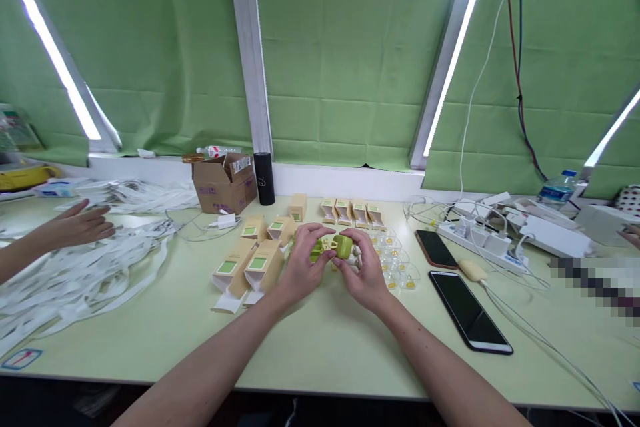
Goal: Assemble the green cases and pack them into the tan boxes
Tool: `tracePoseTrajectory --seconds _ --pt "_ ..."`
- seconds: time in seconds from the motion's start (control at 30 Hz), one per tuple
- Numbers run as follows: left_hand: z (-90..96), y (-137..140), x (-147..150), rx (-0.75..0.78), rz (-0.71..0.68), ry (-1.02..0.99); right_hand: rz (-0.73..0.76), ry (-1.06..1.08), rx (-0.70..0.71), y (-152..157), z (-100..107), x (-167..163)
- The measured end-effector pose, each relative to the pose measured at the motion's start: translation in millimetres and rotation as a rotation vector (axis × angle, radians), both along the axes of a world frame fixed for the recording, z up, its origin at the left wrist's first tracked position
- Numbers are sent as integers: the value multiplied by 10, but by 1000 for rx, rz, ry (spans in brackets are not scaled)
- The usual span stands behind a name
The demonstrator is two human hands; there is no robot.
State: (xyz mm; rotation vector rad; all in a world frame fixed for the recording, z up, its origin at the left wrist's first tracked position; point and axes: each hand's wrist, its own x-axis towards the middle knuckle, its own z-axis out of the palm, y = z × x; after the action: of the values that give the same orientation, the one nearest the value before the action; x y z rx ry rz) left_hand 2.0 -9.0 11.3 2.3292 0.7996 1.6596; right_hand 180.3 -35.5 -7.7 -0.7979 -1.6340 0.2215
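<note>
Holding a small green plastic piece between both hands, a person works above the middle of a pale green counter, seen from the head camera looking forward and down. The left hand pinches the piece from its left side, thumb and forefinger closed on it; the right hand closes on its right side, fingers curled over the top. The piece sits off the counter surface, just in front of a cluster of clear plastic trays holding small yellow items.

The piece looks like moulded plastic with a pale yellow part joined to it, so it is probably light, stiff and rather smooth, liable to slip if squeezed on its rounded face. A pinch on opposite sides, as both hands show, seems the surest hold. How the two parts join cannot be made out at this size.

To the left of the hands lie tan cardboard boxes with green labels, some with open flaps; more stand in a row further back. A brown carton and a black cylinder stand near the back edge. Two dark phones lie flat to the right, beside a white power strip and cables. At far left another person's hand rests on a heap of white strips.
</note>
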Motion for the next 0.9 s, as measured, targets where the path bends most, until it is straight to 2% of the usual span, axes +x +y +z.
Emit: tracePoseTrajectory --seconds 0.17,0.43,0.9 --pt "30 -32 22 -76 -74 -10 19 0 5 -7 32 4" --pt "46 -58 37 -216 -42 -47 3 -14 2 -18 53 24" --pt "-9 -37 37 -211 -24 -77 66 32 -32 -21 30 -3"
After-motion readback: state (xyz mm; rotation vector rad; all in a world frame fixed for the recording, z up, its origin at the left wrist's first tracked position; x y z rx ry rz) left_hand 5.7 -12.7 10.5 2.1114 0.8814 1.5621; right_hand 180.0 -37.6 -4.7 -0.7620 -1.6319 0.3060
